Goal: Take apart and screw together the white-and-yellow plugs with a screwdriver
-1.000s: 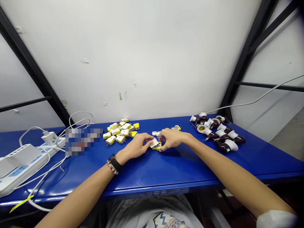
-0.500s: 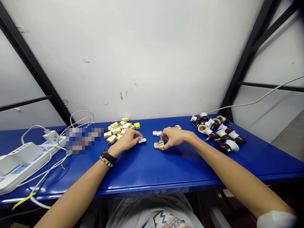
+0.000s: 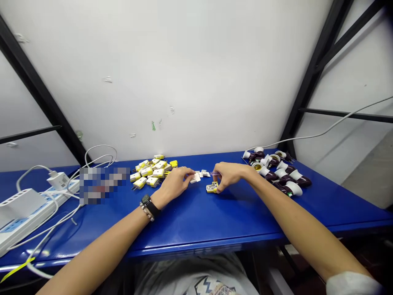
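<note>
My left hand point(image 3: 175, 183) pinches a small flat white plug cover point(image 3: 194, 178) between thumb and fingers, just above the table. Beside that cover lies another white plug part point(image 3: 205, 173). My right hand point(image 3: 229, 175) grips the edge of an opened yellow-and-white plug half point(image 3: 211, 188), its inner side facing up with metal bits showing. A thin, see-through purplish handle point(image 3: 216, 173) shows at the right fingers; its full shape is hidden. Left of my left hand is a pile of yellow-and-white two-pin plugs point(image 3: 152, 181).
Dark-purple and white lamp holders point(image 3: 284, 176) are heaped at the right of the blue table point(image 3: 184, 229). On the left lie a white power strip point(image 3: 33, 215), looped white cables point(image 3: 49, 233) and a blurred-out patch. A white wall stands behind.
My left hand has moved right with the white plug cover, bringing it close to the other white part. The right hand still grips the plug half. The view has shifted slightly.
</note>
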`<control>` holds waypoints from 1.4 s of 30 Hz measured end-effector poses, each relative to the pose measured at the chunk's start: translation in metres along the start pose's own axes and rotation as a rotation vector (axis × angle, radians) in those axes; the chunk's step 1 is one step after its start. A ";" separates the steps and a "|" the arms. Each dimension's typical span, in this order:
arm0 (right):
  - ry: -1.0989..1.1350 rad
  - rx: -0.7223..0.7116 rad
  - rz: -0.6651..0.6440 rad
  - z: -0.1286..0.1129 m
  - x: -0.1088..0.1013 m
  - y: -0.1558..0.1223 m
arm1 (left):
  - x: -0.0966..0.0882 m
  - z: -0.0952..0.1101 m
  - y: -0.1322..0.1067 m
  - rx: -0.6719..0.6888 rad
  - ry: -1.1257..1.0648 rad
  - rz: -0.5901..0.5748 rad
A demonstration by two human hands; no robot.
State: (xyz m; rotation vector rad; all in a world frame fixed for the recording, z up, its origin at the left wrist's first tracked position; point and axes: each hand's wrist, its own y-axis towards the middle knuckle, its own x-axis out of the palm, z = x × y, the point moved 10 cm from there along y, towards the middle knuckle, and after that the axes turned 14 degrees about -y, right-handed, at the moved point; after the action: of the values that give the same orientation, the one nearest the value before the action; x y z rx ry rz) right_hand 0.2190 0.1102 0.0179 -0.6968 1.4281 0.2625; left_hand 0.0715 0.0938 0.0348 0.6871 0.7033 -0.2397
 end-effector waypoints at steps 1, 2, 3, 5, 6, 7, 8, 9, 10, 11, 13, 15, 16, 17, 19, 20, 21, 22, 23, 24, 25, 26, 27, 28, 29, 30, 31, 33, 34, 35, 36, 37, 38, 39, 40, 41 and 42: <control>0.003 -0.001 -0.017 0.002 0.002 0.000 | 0.007 0.001 0.005 0.002 0.039 -0.032; 0.004 0.002 -0.029 0.003 0.002 -0.001 | 0.011 0.001 0.011 0.000 0.076 -0.049; 0.005 0.001 -0.038 0.004 0.002 -0.002 | 0.015 0.001 0.018 -0.003 0.104 -0.057; 0.008 0.001 -0.037 0.005 -0.001 -0.004 | 0.023 0.001 0.029 -0.001 0.141 -0.071; 0.019 0.004 -0.028 0.007 -0.004 -0.007 | 0.028 0.001 0.034 0.007 0.159 -0.085; 0.037 0.011 -0.011 0.010 -0.009 -0.010 | 0.033 0.001 0.037 0.019 0.179 -0.101; 0.060 0.025 0.012 0.016 -0.014 -0.013 | 0.037 0.001 0.039 0.034 0.197 -0.115; 0.087 0.044 0.041 0.023 -0.019 -0.016 | 0.039 0.001 0.040 0.049 0.212 -0.122; 0.102 0.065 0.086 0.032 -0.026 -0.019 | 0.040 0.002 0.040 0.061 0.221 -0.117; 0.105 0.086 0.132 0.042 -0.032 -0.022 | 0.038 0.002 0.039 0.069 0.222 -0.104; 0.082 0.154 0.200 0.064 -0.039 -0.027 | 0.031 0.004 0.034 0.079 0.212 -0.072; 0.070 0.215 0.205 0.083 -0.037 -0.029 | 0.023 0.007 0.027 0.087 0.210 -0.062; 0.068 0.237 0.194 0.089 -0.035 -0.028 | 0.019 0.009 0.022 0.092 0.215 -0.067; 0.068 0.251 0.178 0.093 -0.031 -0.027 | 0.016 0.011 0.018 0.095 0.223 -0.076; 0.068 0.268 0.145 0.097 -0.025 -0.025 | 0.007 0.011 0.011 0.090 0.241 -0.082; 0.064 0.274 0.132 0.097 -0.023 -0.024 | 0.000 0.010 0.009 0.080 0.246 -0.072; 0.057 0.279 0.120 0.097 -0.021 -0.023 | -0.008 0.006 0.007 0.063 0.246 -0.056; 0.048 0.281 0.114 0.095 -0.021 -0.022 | -0.017 0.000 0.007 0.038 0.246 -0.035; 0.040 0.280 0.116 0.094 -0.021 -0.022 | -0.027 -0.007 0.007 0.006 0.249 -0.015; 0.036 0.274 0.129 0.092 -0.023 -0.022 | -0.037 -0.017 0.007 -0.034 0.261 -0.003; 0.041 0.265 0.154 0.089 -0.026 -0.022 | -0.046 -0.027 0.007 -0.077 0.287 -0.003; 0.052 0.255 0.187 0.087 -0.030 -0.023 | -0.054 -0.038 0.007 -0.122 0.327 -0.011; 0.069 0.245 0.231 0.085 -0.035 -0.024 | -0.060 -0.049 0.007 -0.161 0.362 -0.039; 0.086 0.238 0.285 0.083 -0.041 -0.025 | -0.062 -0.059 0.006 -0.189 0.378 -0.087; 0.103 0.236 0.342 0.082 -0.047 -0.027 | -0.062 -0.069 0.005 -0.210 0.371 -0.148; 0.118 0.239 0.404 0.081 -0.053 -0.028 | -0.060 -0.077 0.003 -0.221 0.349 -0.213; 0.130 0.248 0.466 0.081 -0.058 -0.030 | -0.058 -0.083 0.001 -0.226 0.328 -0.265; 0.148 0.269 0.572 0.079 -0.067 -0.034 | -0.054 -0.090 -0.003 -0.229 0.294 -0.332; 0.156 0.275 0.615 0.078 -0.070 -0.035 | -0.053 -0.092 -0.004 -0.229 0.284 -0.344; 0.162 0.274 0.652 0.076 -0.072 -0.036 | -0.052 -0.092 -0.006 -0.227 0.274 -0.350; 0.166 0.263 0.682 0.072 -0.074 -0.037 | -0.051 -0.092 -0.007 -0.224 0.265 -0.355; 0.169 0.248 0.706 0.069 -0.076 -0.037 | -0.049 -0.091 -0.008 -0.218 0.261 -0.359; 0.170 0.230 0.724 0.064 -0.077 -0.037 | -0.048 -0.089 -0.009 -0.211 0.267 -0.361; 0.170 0.214 0.737 0.060 -0.078 -0.036 | -0.046 -0.088 -0.010 -0.205 0.283 -0.361; 0.168 0.202 0.744 0.057 -0.078 -0.036 | -0.044 -0.086 -0.010 -0.196 0.303 -0.359; 0.167 0.193 0.748 0.054 -0.078 -0.035 | -0.042 -0.084 -0.009 -0.183 0.322 -0.351; 0.167 0.186 0.748 0.051 -0.077 -0.034 | -0.040 -0.082 -0.009 -0.168 0.336 -0.339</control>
State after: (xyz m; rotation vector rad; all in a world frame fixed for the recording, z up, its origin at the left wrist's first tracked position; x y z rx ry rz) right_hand 0.2674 0.1313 0.1012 -0.0043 1.8070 0.6512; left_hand -0.0044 0.1403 0.0115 0.4475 1.1512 -0.3762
